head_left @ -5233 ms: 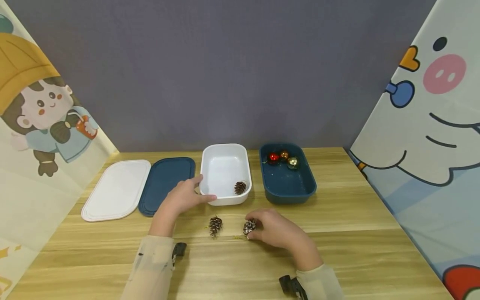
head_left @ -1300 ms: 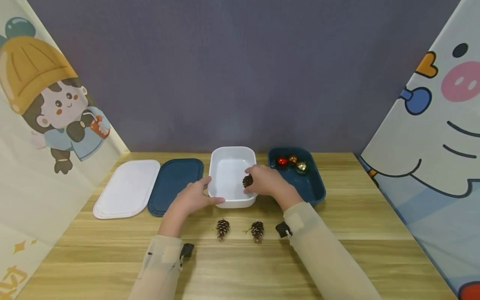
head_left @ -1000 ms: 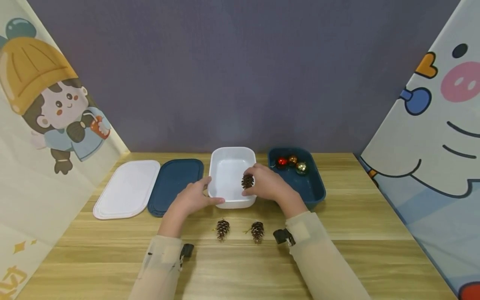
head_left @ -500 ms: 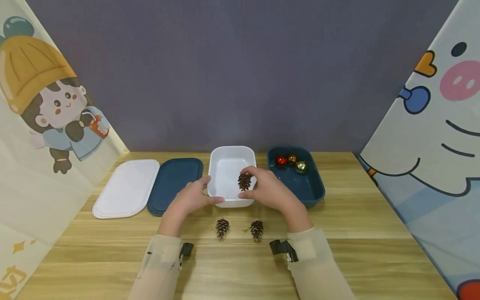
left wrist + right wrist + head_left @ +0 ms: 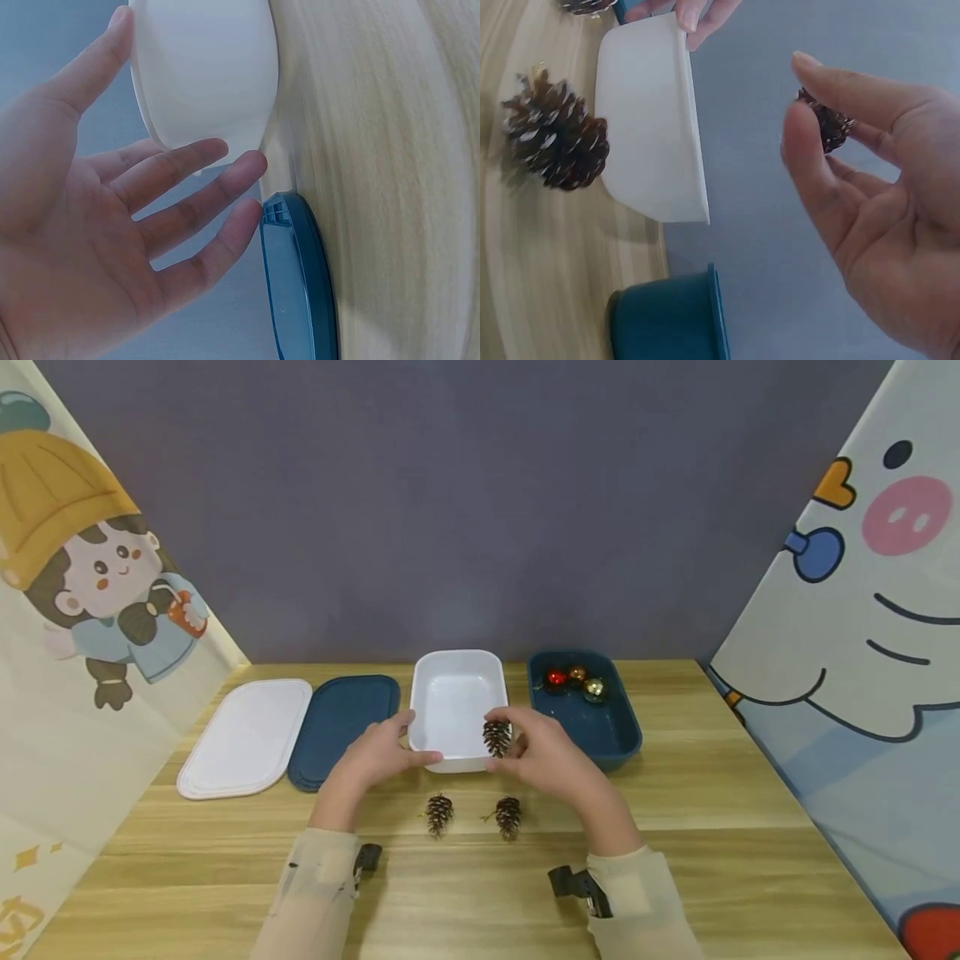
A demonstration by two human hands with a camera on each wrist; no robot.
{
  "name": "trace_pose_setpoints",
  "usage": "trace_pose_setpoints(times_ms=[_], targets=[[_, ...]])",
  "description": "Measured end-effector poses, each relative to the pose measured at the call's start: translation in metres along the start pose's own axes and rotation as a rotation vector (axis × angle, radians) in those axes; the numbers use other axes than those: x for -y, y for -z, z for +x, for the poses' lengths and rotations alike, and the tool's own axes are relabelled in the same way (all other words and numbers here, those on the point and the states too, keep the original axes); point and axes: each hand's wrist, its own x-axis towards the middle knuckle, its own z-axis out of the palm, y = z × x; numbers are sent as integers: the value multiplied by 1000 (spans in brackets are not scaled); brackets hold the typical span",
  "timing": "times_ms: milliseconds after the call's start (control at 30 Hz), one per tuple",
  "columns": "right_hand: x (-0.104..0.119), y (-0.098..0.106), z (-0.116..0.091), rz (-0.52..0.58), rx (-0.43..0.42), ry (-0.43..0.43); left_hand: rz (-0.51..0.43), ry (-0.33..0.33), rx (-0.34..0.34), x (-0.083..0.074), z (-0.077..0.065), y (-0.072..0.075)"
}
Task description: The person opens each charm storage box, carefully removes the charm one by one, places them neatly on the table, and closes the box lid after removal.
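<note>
My right hand [image 5: 551, 760] pinches a brown pine cone [image 5: 497, 737] between thumb and fingers, over the front right corner of the white box [image 5: 459, 693]. In the right wrist view the held pine cone [image 5: 829, 124] hangs above the box's rim, partly hidden by the thumb. My left hand [image 5: 375, 752] touches the box's left side and front left corner, thumb at the front. The left wrist view shows the left hand [image 5: 127, 195] with fingers spread and fairly straight against the box. Two more pine cones, a left one [image 5: 439, 814] and a right one [image 5: 507, 817], lie on the table before the box.
A dark blue box [image 5: 581, 731] right of the white one holds a red ball [image 5: 556, 679], a copper ball [image 5: 577, 674] and a gold ball [image 5: 594, 690]. Flat at the left lie a dark blue lid [image 5: 341, 727] and a white lid [image 5: 246, 739]. A grey wall [image 5: 472, 510] rises behind.
Earlier, the right hand was at a pine cone on the table. It then gripped the one in the white box and has raised it toward the front rim. The left hand stays on the box.
</note>
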Motion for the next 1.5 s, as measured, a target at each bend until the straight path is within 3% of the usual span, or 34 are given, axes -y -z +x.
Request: trace_pose_setpoints(times_ms=[467,767,1033,1300,1500], targets=[[-19,13,-20,27,-69,9,-24,-7,1,6,1,1],[-25,23,-34,-71,-130,47,-28,-27,-2,6,-1,6],[-35,25,-50,-130,-104,54,-36,-15,3,7,0,4],[-51,29,-70,-106,-88,-58,-36,-29,13,5,2,0],[-60,35,-76,-88,-9,-134,-38,-21,11,3,1,1]])
